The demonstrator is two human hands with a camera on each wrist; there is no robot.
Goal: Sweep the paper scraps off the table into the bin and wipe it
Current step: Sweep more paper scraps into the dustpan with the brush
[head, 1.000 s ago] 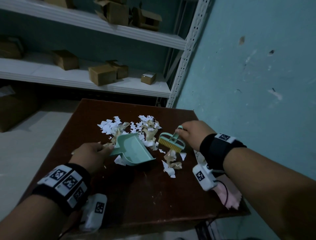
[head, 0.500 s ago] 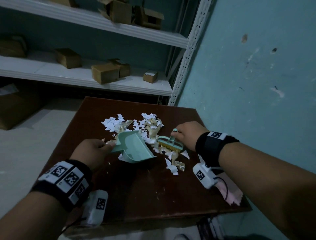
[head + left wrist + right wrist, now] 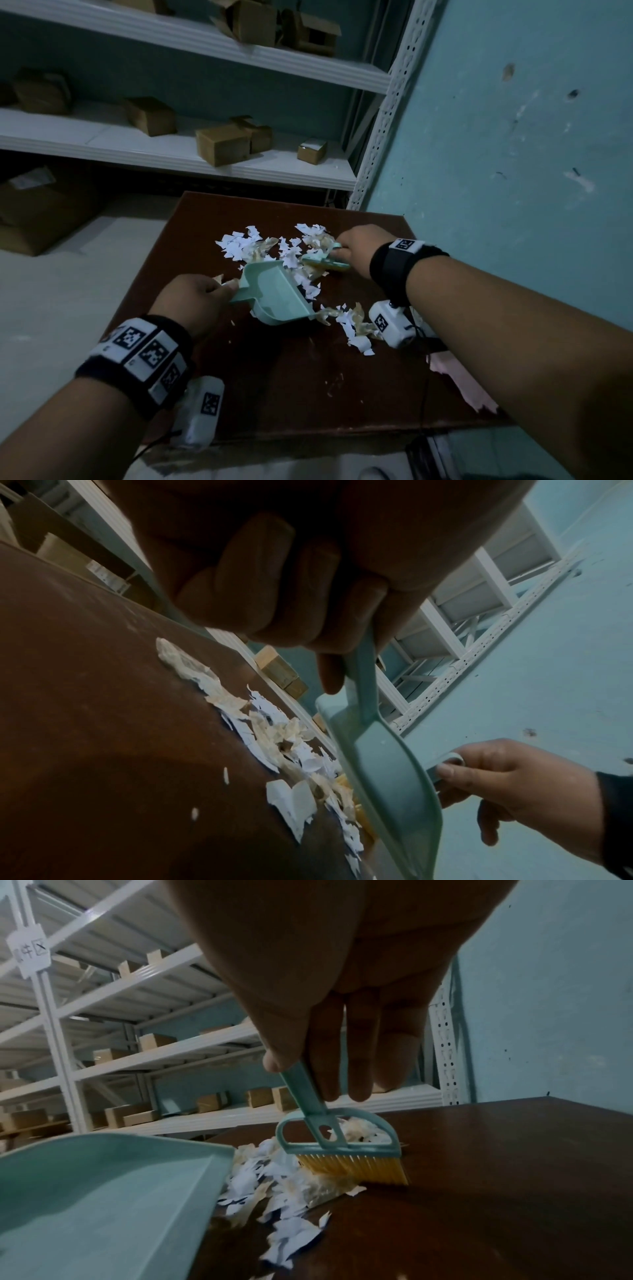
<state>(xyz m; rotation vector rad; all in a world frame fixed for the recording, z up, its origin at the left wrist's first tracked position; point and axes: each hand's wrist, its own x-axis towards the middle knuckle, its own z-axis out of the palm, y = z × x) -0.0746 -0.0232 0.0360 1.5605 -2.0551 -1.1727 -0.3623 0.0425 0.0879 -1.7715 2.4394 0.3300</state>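
Note:
White and tan paper scraps [image 3: 291,253] [image 3: 274,1180] [image 3: 274,737] lie strewn over the middle of the dark brown table [image 3: 308,394]. My left hand [image 3: 195,301] [image 3: 274,588] grips the handle of a mint-green dustpan [image 3: 274,291] [image 3: 387,777] [image 3: 103,1204], tilted with its mouth toward the scraps. My right hand [image 3: 356,246] [image 3: 342,1015] holds the handle of a small mint brush with yellow bristles [image 3: 325,262] [image 3: 346,1153], its bristles on the table at the far side of the pile, just right of the pan. More scraps [image 3: 352,325] lie in front of the pan. No bin shows.
A pink cloth [image 3: 459,380] lies at the table's right front edge, partly under my right forearm. White shelves with cardboard boxes [image 3: 222,147] stand behind the table; a teal wall [image 3: 513,171] runs along its right side. Pale floor lies to the left.
My right hand has carried the brush from the near right side of the pile to its far side. The dustpan has shifted slightly nearer the scraps; some pieces are pushed together.

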